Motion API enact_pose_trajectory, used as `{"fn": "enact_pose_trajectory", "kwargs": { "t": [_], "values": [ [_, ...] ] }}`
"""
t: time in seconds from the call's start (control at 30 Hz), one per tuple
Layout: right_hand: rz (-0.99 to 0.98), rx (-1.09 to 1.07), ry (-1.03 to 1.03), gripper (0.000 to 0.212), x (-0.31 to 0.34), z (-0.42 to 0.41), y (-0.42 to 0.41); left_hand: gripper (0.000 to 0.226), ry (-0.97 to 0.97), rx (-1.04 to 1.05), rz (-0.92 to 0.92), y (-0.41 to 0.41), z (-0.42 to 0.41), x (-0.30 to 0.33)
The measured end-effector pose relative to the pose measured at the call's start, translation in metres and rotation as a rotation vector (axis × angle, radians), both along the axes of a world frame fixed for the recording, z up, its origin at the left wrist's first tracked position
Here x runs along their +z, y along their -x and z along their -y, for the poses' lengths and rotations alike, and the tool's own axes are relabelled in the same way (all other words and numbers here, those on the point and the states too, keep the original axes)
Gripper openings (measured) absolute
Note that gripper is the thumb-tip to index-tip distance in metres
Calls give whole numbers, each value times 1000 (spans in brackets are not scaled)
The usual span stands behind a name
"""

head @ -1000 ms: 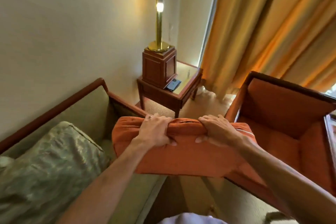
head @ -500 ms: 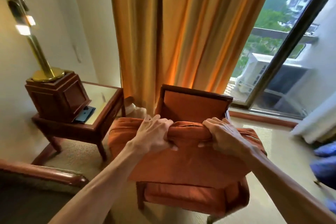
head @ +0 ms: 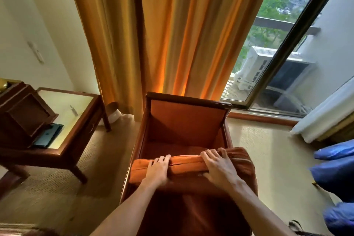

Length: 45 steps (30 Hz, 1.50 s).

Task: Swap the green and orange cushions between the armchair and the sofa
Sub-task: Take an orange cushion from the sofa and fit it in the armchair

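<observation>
Lower than a moment ago, our hands are bringing the orange cushion (head: 188, 173) over the armchair (head: 186, 120) front. Left hand (head: 156, 171) and right hand (head: 218, 168) are gripping its top edge, its long axis running left-right, seat lying just beyond.

Single view, head-worn wide-angle camera. Faces forward and steeply down, toward 12 o'clock. Armchair (head: 183, 120) close below, centre frame; curtain (head: 172, 34) behind it at 12; side table's tabletop (head: 63, 105) at 9; window (head: 277, 44) at 2. Edges bowed by the lens.
</observation>
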State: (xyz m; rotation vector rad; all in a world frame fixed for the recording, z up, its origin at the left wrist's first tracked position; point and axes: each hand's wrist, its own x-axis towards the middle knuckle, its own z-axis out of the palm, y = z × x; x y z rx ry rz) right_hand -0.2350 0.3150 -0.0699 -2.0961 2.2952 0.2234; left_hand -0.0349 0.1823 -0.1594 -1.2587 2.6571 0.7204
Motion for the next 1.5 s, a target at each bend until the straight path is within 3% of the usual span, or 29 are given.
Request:
{"fn": "enact_pose_trajectory", "kwargs": {
  "t": [0.1,0.23,0.47,0.63,0.83,1.03,1.17,1.27,1.33,1.43,1.5],
  "values": [
    [-27,-32,-63,78,0,37,-13,110,-44,-11,-8,-13,30,-18],
    [-8,-181,-262,105,27,49,19,127,-109,-115,-59,18,32,-1],
    [-36,-130,-343,106,26,57,28,128,-55,-362,-227,108,5,44],
    [74,-169,-191,118,36,35,62,120,-27,-335,-307,112,12,36],
    [400,-105,93,122,19,12,86,107,-37,-211,-379,108,4,26],
    [798,-150,260,117,8,-8,108,110,-49,-163,-229,117,2,43],
    [972,-170,213,122,1,-33,132,116,-14,-106,-86,129,-7,53],
    [961,-256,116,124,-47,-62,163,127,-6,-108,-86,143,-26,76],
    [915,-352,56,115,-87,-86,183,132,11,-191,-140,167,-53,99],
    [934,-466,18,105,-135,-111,203,133,95,-263,16,213,-96,115],
    [975,-503,25,102,-134,-109,203,125,170,-227,71,229,-102,107]
  ]
}}
